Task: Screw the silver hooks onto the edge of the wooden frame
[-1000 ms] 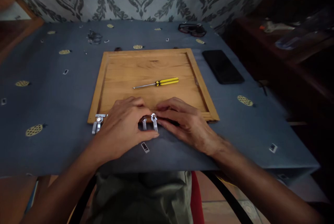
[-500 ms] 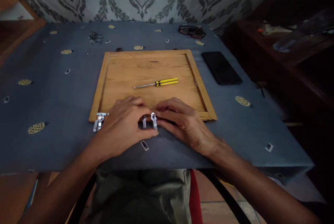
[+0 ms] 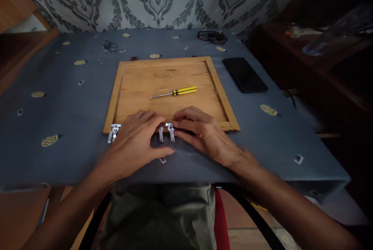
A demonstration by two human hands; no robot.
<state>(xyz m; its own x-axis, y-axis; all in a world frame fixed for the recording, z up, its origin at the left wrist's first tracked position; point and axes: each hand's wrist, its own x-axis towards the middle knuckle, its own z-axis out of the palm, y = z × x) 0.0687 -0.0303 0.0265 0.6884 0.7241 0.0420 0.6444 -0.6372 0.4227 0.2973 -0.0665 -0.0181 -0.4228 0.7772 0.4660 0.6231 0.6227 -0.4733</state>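
A wooden framed panel [image 3: 163, 112] lies on the table, its near edge toward me. At that edge my right hand [image 3: 204, 129] is closed, thumb and fingertips pinching a silver metal hook [image 3: 171, 133] by its upper part. The exact fingertip contact is partly hidden. My left hand [image 3: 136, 141] rests over the edge just left of it, its thumb spread away from the fingers. Between the hands, a second metal hook [image 3: 161, 134] hangs over the edge. Another metal fitting [image 3: 114, 132] sits at the panel's near left corner. A yellow-handled screwdriver [image 3: 173, 92] lies on the panel.
A black phone [image 3: 245, 75] lies right of the panel. Glasses [image 3: 212, 37] are at the back, and a small pile of metal pieces [image 3: 110, 46] is at the back left. The blue tablecloth [image 3: 72, 106] covers the table; its front edge is near my lap.
The hook at my right fingertips has turned slightly, its top plate now showing to the left. My left thumb has dropped a little away from the hooks. The view has shifted slightly.
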